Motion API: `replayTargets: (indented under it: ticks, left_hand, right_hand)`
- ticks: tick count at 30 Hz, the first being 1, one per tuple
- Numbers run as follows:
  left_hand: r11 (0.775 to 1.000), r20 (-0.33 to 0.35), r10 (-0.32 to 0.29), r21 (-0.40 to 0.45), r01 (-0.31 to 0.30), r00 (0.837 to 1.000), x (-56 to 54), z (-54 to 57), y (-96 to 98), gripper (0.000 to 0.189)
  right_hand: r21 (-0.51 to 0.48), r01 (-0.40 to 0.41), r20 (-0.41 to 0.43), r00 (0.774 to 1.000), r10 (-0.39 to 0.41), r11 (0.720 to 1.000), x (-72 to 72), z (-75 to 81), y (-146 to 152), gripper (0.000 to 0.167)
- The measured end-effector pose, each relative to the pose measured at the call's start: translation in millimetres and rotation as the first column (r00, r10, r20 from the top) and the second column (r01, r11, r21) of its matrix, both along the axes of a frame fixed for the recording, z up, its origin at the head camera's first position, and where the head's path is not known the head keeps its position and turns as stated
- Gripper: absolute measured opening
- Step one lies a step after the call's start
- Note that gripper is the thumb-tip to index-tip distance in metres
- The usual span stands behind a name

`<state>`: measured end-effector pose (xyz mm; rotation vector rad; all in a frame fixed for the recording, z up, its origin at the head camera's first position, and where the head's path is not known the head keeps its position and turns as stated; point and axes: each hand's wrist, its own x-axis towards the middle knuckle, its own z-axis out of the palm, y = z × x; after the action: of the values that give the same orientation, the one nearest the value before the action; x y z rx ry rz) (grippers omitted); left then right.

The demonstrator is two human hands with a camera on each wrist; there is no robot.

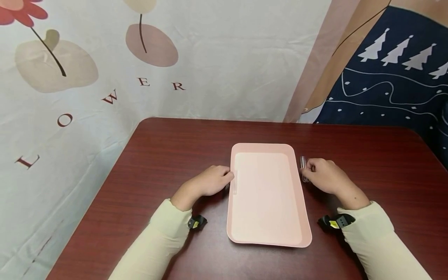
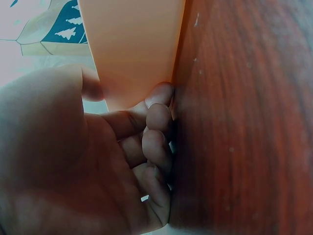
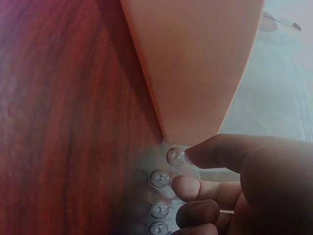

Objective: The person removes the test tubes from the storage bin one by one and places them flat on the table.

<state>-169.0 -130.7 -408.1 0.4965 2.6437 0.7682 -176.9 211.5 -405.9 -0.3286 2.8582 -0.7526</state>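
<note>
A pale pink rectangular tray (image 1: pixel 267 194) lies lengthwise on the table between the hands. My left hand (image 1: pixel 213 181) grips its left edge, thumb on the rim and the other fingers (image 2: pixel 159 117) curled low against the table. Just inside that edge lies a slim clear tube (image 1: pixel 235 182). Beyond the tray's right side, my right hand (image 1: pixel 325 175) holds clear test tubes (image 1: pixel 303 167) between thumb and fingers. Several round tube ends (image 3: pixel 159 209) show in a row by the fingertips in the right wrist view; the tubes' far parts are hidden.
The dark red wooden table (image 1: pixel 168 151) has its far edge against a white cloth (image 1: pixel 231 77) with printed flowers and letters. A navy cloth with white trees (image 1: pixel 392 77) hangs at the right. Each wrist wears a black strap-on camera.
</note>
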Motion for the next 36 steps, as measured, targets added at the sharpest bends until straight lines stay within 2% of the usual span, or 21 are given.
replayTargets:
  ticks: [18,36]
  left_hand:
    - [1.0,-0.004,-0.007,-0.011,0.007,1.0,-1.8,-0.6,-0.1,0.033]
    - [1.0,0.002,-0.005,-0.015,0.005,1.0,-3.4,-3.2,-0.8,0.033]
  right_hand:
    - [0.077,0.009,-0.017,1.0,-0.008,0.997,-2.5,-1.7,-0.4,0.023]
    - [0.114,0.021,-0.006,1.0,-0.021,0.993,-2.4,-4.4,-5.0,0.022]
